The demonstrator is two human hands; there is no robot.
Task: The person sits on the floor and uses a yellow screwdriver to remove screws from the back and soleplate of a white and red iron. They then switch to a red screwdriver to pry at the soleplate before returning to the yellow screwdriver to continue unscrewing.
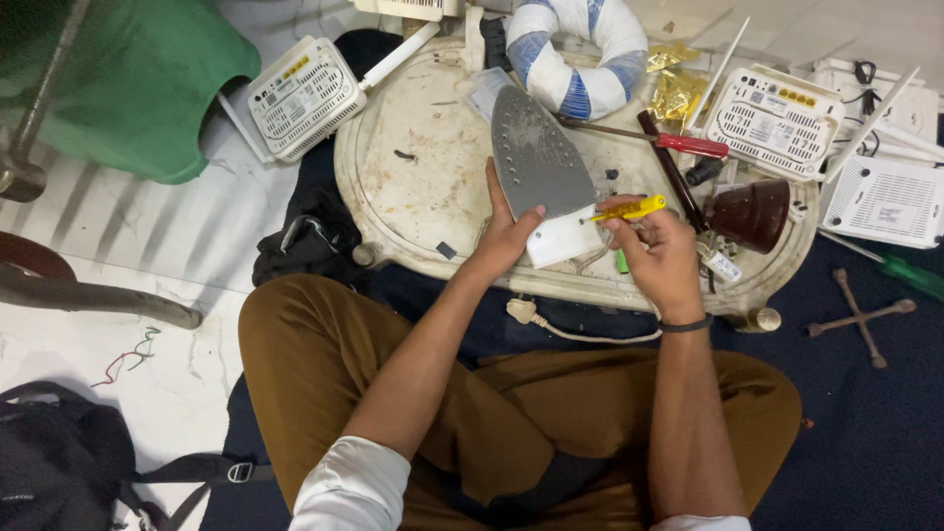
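Your knees in brown trousers (324, 364) fill the near edge; a white plug and cord (531, 315) lie on the dark blue mat (865, 442) between them and the table.

Your left hand (506, 236) is closed on the rear of the clothes iron (539, 162), fingers wrapped round the left edge, thumb pressed on the grey soleplate. The iron lies soleplate up on the worn white oval table (413, 187), tip pointing away from you, white heel toward you.

Your right hand (661, 256) pinches a yellow-handled screwdriver (629, 208); its tip meets the iron's white heel, just beside your left thumb. A dark band sits on that wrist.

Beyond the right hand: a brown cone-shaped part (752, 211), a red-handled screwdriver (688, 145) and a dark one crossing it, all on the table.

Far edge: a blue-and-white ring-shaped roll (580, 54), gold foil scraps (678, 93), white routers with antennas left (305, 98) and right (777, 118).

Off the table: a green plastic stool (138, 88) at far left, a metal cross wrench (860, 315) on the mat at right, a black bag (59, 462) near left.
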